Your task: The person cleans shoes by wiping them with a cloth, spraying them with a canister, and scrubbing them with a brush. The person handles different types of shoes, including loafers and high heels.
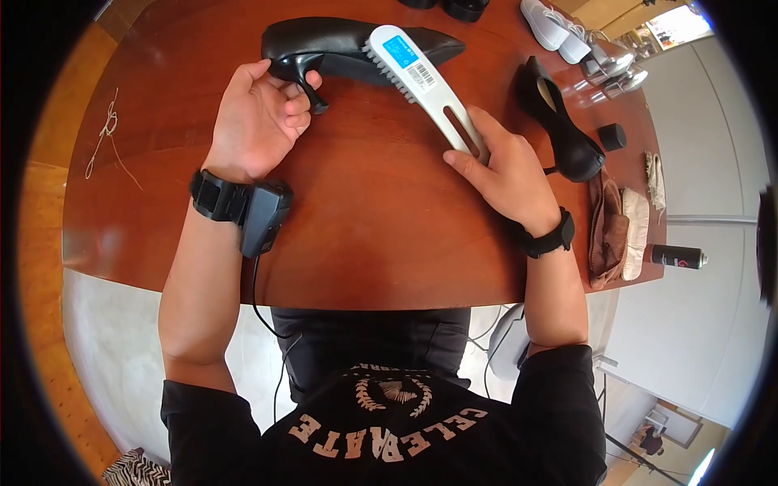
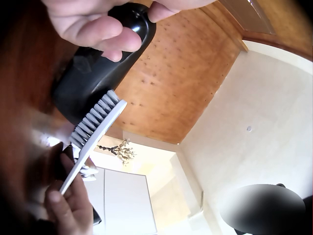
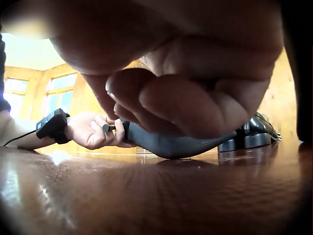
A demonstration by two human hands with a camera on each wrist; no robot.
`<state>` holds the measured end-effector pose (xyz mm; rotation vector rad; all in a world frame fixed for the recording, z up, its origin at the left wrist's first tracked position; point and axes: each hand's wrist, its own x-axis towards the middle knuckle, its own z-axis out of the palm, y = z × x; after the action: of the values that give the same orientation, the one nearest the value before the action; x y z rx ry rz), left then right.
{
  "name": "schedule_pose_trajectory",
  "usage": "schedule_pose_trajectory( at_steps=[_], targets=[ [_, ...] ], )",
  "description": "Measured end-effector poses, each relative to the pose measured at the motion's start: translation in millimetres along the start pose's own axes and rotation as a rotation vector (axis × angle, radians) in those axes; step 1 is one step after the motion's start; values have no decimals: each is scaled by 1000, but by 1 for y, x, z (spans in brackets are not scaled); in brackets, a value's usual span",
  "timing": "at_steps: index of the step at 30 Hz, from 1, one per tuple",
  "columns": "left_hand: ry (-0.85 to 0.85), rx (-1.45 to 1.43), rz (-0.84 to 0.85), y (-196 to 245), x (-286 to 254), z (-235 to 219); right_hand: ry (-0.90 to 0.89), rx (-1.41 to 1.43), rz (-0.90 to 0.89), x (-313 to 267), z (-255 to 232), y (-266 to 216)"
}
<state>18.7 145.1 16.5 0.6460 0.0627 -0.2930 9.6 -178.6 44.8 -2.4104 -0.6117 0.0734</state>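
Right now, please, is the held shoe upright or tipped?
Tipped: the black shoe in the left hand has its heel pointing sideways, not down.

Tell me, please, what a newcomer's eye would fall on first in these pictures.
Most likely the white bristle brush with its bright blue label, gripped in the right hand near the top centre of the head view. Next comes the glossy black high-heeled shoe behind it, held near its heel by the left hand. White lace-up shoes also stand out at the table's far right.
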Motion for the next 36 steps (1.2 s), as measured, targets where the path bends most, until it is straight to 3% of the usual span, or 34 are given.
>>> schedule_pose_trajectory(
  at_steps=[3, 17, 28, 32, 36],
  targets=[
    [49, 53, 47, -2, -2, 9, 3, -4, -3, 0, 1, 0],
    [-353, 187, -52, -10, 5, 8, 23, 128, -155, -1, 5, -2],
    [-415, 146, -101, -14, 7, 9, 63, 208, -279, -2, 7, -6],
    [-436, 79, -103, -17, 9, 8, 37, 220, -247, -4, 4, -7],
    [-350, 211, -28, -14, 9, 8, 84, 211, -232, -3, 4, -1]
  ],
)
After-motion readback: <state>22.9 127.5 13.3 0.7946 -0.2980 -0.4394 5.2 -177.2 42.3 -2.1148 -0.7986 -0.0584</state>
